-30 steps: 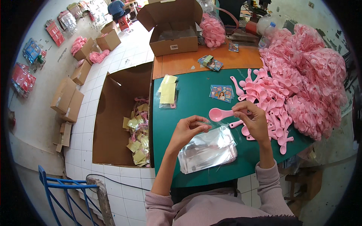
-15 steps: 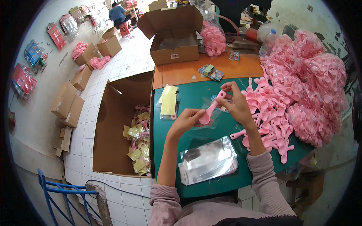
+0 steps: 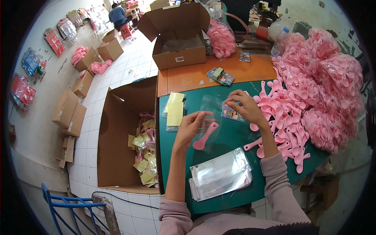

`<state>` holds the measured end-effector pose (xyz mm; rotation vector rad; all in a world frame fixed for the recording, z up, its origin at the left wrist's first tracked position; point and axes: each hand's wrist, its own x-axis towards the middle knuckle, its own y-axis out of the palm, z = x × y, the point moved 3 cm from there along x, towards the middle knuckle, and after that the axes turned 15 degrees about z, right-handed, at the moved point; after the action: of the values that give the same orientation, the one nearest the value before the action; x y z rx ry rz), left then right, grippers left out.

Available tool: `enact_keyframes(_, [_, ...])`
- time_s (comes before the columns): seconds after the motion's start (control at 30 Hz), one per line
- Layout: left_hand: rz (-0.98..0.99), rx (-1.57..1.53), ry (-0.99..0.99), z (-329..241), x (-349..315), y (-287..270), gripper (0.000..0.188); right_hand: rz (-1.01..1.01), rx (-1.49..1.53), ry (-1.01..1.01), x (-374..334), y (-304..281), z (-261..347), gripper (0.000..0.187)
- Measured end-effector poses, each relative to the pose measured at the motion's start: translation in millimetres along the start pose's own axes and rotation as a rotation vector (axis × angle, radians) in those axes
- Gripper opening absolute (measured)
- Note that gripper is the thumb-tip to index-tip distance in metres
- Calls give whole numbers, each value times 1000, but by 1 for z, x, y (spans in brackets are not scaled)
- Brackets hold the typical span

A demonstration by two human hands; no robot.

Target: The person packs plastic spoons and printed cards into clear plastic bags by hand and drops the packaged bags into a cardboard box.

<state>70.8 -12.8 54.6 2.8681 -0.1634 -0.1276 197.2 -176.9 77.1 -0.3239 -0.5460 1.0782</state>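
My left hand [image 3: 192, 128] holds a clear plastic bag [image 3: 209, 117] with a pink spoon [image 3: 205, 137] inside it, above the green table [image 3: 219, 196]. My right hand [image 3: 244, 106] pinches the bag's top edge, just over a small printed card [image 3: 232, 113] lying on the table. A stack of empty clear bags [image 3: 220, 174] lies near the table's front edge. Loose pink spoons [image 3: 280, 117] are heaped right of my right hand. A pile of yellow cards [image 3: 174, 111] sits at the table's left.
An open cardboard box [image 3: 117, 137] with packed yellow items stands on the floor at left. Bagged pink spoons [image 3: 333, 90] pile up at right. Another open box [image 3: 178, 35] and printed cards [image 3: 220, 75] sit on the orange table behind. A person [image 3: 117, 15] sits far off. Blue chair [image 3: 66, 203].
Both hands lifted from the bag stack. The pink spoon went from my fingers into a clear bag, now held up between both hands.
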Motion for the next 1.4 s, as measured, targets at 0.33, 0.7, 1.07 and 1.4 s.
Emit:
enact_keyframes(0.33, [98, 109, -38, 7, -1, -2, 37, 46, -420, 371, -25, -13, -67, 29])
enact_keyframes(0.7, [60, 150, -42, 4, 0, 1, 31, -132, -39, 141, -5, -11, 46, 22])
enact_keyframes(1.07, [135, 532, 81, 14, 7, 7, 28, 269, -141, 176, 4, 21, 53, 21])
enact_keyframes(1.4, [98, 603, 37, 8, 5, 9, 33, 396, -138, 198, 0, 23, 33, 23])
